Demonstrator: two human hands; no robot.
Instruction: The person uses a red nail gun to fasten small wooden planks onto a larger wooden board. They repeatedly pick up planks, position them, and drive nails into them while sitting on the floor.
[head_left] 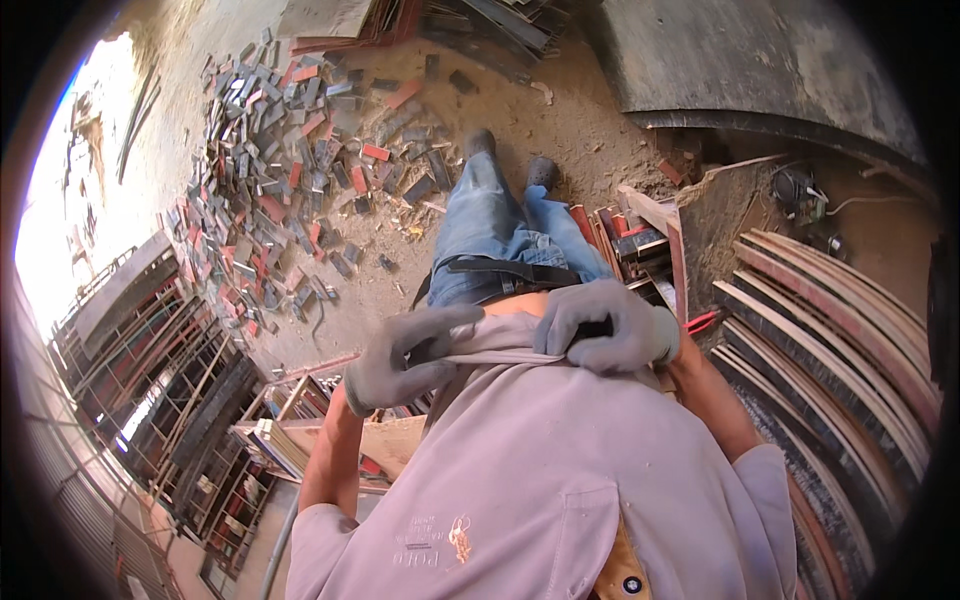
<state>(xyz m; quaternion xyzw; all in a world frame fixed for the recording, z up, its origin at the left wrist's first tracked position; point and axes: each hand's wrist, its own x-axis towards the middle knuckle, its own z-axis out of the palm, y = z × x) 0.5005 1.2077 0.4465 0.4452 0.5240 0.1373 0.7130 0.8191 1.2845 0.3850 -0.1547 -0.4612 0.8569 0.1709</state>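
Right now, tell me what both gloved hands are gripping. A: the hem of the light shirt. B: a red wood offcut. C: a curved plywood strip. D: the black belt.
A: the left hand and right hand both pinch the shirt hem at the waist, above the belt.

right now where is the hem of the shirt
In the head view the shirt hem sits mid-frame at the waist, pinched by both gloved hands: left hand at its left end, right hand at its right, just below the black belt.
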